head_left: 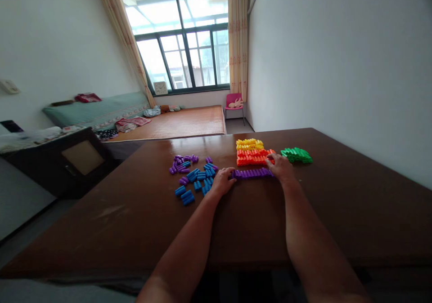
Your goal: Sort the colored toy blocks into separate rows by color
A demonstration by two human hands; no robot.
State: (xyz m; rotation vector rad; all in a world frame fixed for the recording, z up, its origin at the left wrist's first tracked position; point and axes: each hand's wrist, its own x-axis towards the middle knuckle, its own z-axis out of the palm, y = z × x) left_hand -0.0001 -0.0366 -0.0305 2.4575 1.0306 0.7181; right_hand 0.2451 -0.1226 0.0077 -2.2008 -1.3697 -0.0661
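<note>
A straight row of small purple plastic pieces (253, 173) lies across the table. At its left end, the curled fingers of my left hand (223, 181) grip the end piece. My right hand (281, 166) is bent around the right end, with its fingertips by the orange rows and its thumb lower, near the last purple piece. Just beyond are orange rows (251, 158) of similar pieces, with yellow rows (249, 144) behind them. A green group (297, 155) sits to the right of my right hand. Loose blue pieces (187, 197) and loose purple pieces (178, 164) are scattered left of my left hand.
The brown table (111, 222) spans the foreground. Past its far edge stands a bed (189, 119) with a mat, and a pink chair (233, 100) near the window. A dark cabinet (64, 159) is at the left, and a white wall (337, 69) runs along the right.
</note>
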